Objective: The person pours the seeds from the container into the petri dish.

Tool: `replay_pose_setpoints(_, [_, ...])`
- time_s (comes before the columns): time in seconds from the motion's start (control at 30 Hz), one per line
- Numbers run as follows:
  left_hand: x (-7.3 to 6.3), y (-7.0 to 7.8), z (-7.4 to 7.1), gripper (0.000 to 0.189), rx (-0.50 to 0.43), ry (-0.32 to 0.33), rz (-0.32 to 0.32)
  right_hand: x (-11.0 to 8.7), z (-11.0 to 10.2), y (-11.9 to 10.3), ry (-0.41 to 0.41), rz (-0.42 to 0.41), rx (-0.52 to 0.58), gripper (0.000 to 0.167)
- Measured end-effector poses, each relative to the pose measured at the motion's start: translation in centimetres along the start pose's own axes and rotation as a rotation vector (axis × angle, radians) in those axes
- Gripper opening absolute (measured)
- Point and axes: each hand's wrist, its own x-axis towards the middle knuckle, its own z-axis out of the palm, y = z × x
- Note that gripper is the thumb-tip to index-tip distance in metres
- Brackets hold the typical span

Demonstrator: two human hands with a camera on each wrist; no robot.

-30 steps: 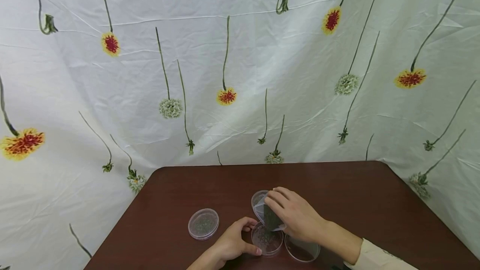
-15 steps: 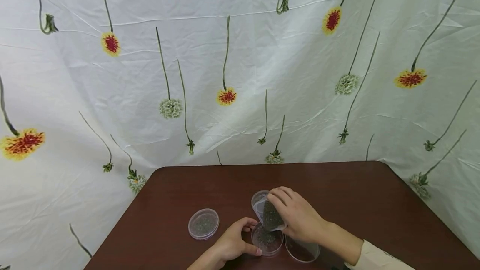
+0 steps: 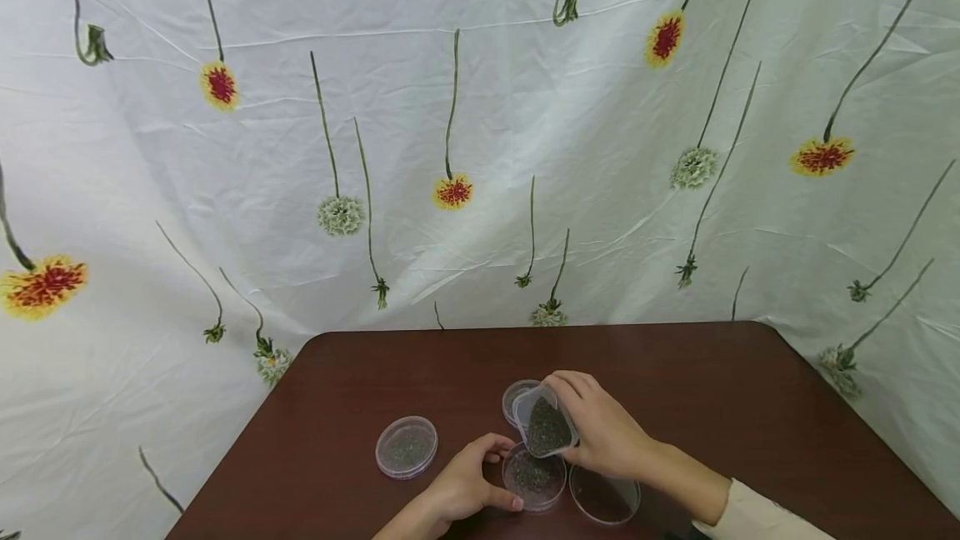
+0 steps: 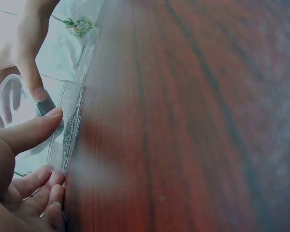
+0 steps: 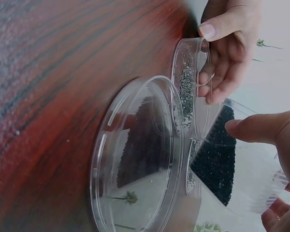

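Note:
My right hand (image 3: 600, 432) grips a clear square plastic container (image 3: 550, 427) of dark granules, thumb on the near side and fingers over the far side. The container is tilted, its low corner above a round petri dish (image 3: 534, 482). Around that dish's left side, my left hand (image 3: 467, 480) holds the rim between thumb and fingers. Dark granules (image 5: 186, 92) lie scattered over the dish's bottom in the right wrist view. In the left wrist view, the left thumb (image 4: 38, 129) lies across the dish's upper edge.
Another petri dish (image 3: 407, 447) with granules stands to the left on the brown table (image 3: 330, 407). Behind the container is a partly hidden petri dish (image 3: 516, 394). A clear dish (image 3: 605, 500) without granules stands at the right. A flowered cloth (image 3: 495, 123) hangs behind the table.
My right hand has tipped the container back toward level, so more of its inside and granules show. The left hand and the petri dishes stay in place.

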Motion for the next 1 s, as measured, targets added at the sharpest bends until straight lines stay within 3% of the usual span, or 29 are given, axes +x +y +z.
replay_pose_setpoints(0.23, [-0.08, -0.05, 0.04, 0.063, 0.004, 0.002, 0.005, -0.03, 0.05, 0.06, 0.003, 0.091, 0.124, 0.092])
replay_pose_setpoints(0.57, [-0.04, -0.23, 0.08, 0.063, -0.003, -0.002, -0.005, 0.39, -0.43, 0.32, 0.004, 0.152, 0.321, 0.087])
replay_pose_setpoints(1.0, [0.05, -0.11, 0.04, 0.064, 0.009, 0.004, 0.013, 0.36, -0.83, 0.67, 0.014, 0.220, 0.411, 0.089])
